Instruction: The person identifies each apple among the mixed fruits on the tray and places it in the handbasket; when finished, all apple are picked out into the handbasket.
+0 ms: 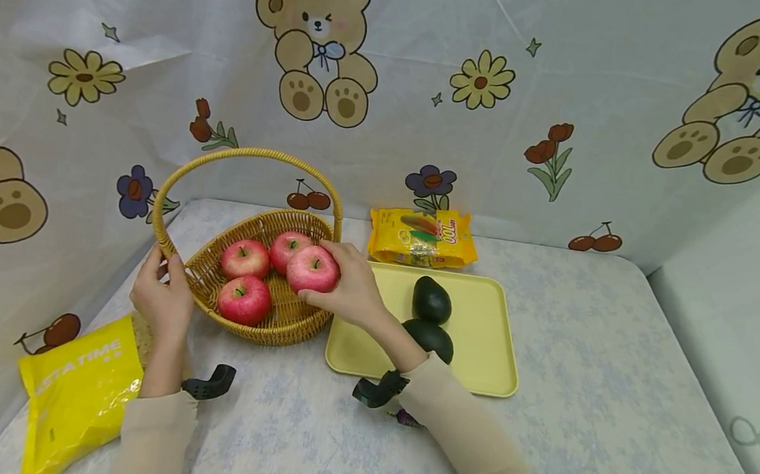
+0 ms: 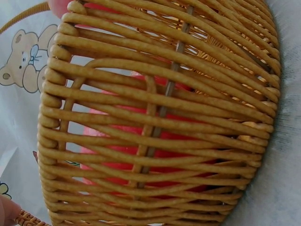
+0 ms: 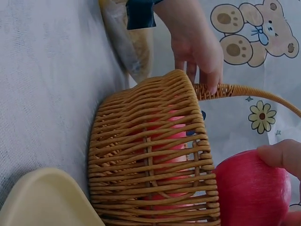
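A wicker basket (image 1: 294,328) with a tall arched handle stands at the left of the table. Inside it lie red apples, among them one at the front (image 1: 244,300) and one at the left (image 1: 245,259). My left hand (image 1: 164,291) grips the handle's base at the basket's left rim. With my right hand (image 1: 350,284) I hold another apple (image 1: 313,269) over the basket's right side, thumb and fingers around it. In the right wrist view that apple (image 3: 251,188) shows just beyond the rim. Through the weave in the left wrist view, red apple (image 2: 178,141) surfaces show.
A pale yellow tray (image 1: 487,341) with two dark green avocados (image 1: 432,301) sits right of the basket, partly under my right forearm. Behind the tray is a yellow snack packet (image 1: 422,236). A bright yellow bag (image 1: 85,391) lies at the front left. A patterned cloth (image 1: 397,76) hangs behind.
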Tool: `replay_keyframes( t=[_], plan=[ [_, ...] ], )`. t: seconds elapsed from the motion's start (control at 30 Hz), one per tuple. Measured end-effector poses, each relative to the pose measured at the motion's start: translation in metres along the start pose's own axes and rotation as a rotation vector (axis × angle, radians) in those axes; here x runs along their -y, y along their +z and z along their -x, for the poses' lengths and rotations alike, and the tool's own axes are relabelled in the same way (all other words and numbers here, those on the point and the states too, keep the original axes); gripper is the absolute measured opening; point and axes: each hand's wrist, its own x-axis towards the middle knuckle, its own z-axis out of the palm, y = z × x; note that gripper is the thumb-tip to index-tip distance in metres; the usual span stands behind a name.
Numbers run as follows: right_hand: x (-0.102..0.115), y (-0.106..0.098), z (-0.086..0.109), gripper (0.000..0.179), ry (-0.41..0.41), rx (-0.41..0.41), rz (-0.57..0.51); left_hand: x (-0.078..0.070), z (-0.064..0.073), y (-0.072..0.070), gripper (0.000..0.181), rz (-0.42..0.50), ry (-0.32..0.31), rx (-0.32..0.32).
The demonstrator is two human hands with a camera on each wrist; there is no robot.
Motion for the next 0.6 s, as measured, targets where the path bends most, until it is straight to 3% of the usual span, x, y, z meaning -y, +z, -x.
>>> replay_keyframes(
  t=[0.3,0.6],
  plan=[
    [0.0,0.017,-0.007,0.081,-0.018,0.049,0.123,0.0,0.0,-0.001,0.034,0.004,0.015,-0.003],
    [0.003,0.033,-0.013,0.079,-0.031,0.08,0.37,0.001,0.002,-0.001,0.034,0.014,0.053,-0.02]
  ],
)
